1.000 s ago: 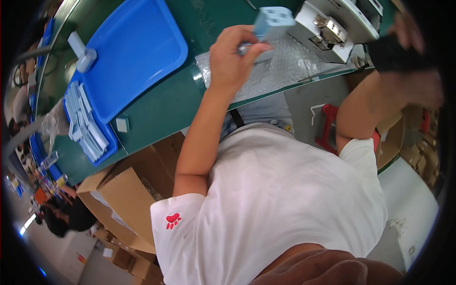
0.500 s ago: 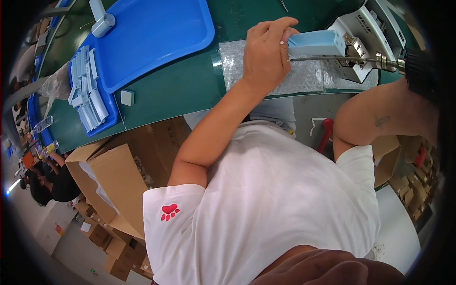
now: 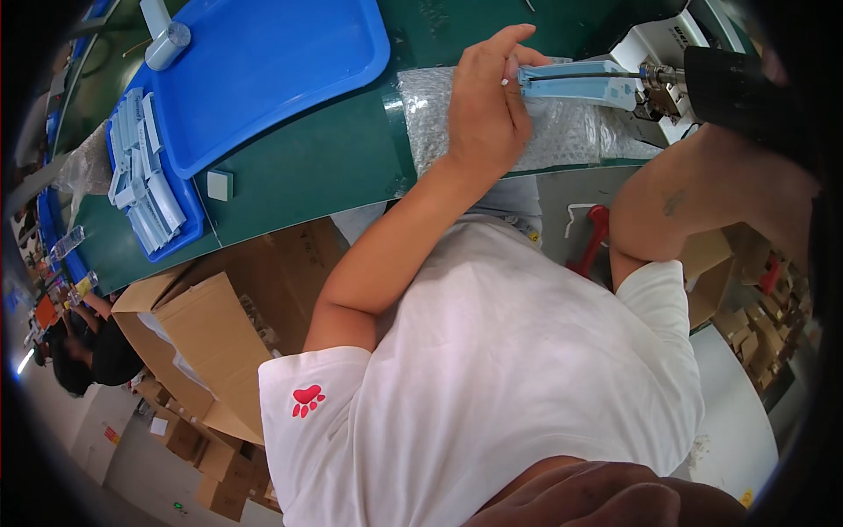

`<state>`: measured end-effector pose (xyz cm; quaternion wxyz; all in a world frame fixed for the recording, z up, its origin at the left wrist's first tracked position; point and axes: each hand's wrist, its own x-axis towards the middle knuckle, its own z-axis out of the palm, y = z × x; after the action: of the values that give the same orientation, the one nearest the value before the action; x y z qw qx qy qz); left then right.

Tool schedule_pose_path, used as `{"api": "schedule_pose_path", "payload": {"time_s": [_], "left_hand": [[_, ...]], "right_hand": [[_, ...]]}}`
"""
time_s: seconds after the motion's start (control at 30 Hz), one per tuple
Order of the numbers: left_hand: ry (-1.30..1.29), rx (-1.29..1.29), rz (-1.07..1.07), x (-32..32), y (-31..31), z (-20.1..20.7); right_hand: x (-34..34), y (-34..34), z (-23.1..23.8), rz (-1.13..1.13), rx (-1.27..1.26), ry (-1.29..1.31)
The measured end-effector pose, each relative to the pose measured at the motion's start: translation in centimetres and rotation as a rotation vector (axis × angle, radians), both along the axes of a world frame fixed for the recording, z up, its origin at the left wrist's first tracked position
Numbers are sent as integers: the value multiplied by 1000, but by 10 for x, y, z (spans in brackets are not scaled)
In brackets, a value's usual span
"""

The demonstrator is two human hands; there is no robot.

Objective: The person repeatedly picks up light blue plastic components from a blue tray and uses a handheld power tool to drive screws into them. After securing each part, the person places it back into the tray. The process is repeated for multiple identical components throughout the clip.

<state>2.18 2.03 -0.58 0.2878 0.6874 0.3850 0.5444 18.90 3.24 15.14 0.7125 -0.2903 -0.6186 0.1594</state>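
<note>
My left hand (image 3: 488,105) grips the near end of a long light-blue plastic piece (image 3: 584,88) between thumb and fingers. The piece's hollow side is visible, pointing right. A screwdriver (image 3: 733,92) with a black body, a metal chuck and a long thin bit comes in from the right. Its bit runs along the piece, and the tip reaches close to my left fingertips. Only a dim part of my right hand (image 3: 774,66) shows at the screwdriver's black body; most of it is lost in the dark rim. Bubble wrap (image 3: 465,123) lies beneath the left hand.
A white fixture (image 3: 659,44) with metal parts stands behind the screwdriver. Left are a large blue tray (image 3: 281,79), a smaller blue tray (image 3: 195,230) with several light-blue pieces, and a small pale block (image 3: 219,185). An open carton (image 3: 206,334) stands below the table edge.
The screwdriver has moved left and up, so its bit now lies over the plastic piece instead of beside it. The piece has been turned to show its hollow side.
</note>
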Motion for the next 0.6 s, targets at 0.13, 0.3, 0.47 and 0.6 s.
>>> {"api": "schedule_pose_path", "payload": {"time_s": [0.13, 0.3, 0.47, 0.6], "left_hand": [[-2, 58, 33, 3, 0, -3], [3, 26, 43, 3, -2, 1], [-22, 43, 50, 5, 0, -2], [-19, 43, 47, 5, 0, -1]], "right_hand": [[-3, -2, -2, 3, -9, -11], [-3, -1, -3, -1, -17, -19], [0, 0, -3, 5, -23, -23], [1, 1, -4, 10, -29, -31]]}}
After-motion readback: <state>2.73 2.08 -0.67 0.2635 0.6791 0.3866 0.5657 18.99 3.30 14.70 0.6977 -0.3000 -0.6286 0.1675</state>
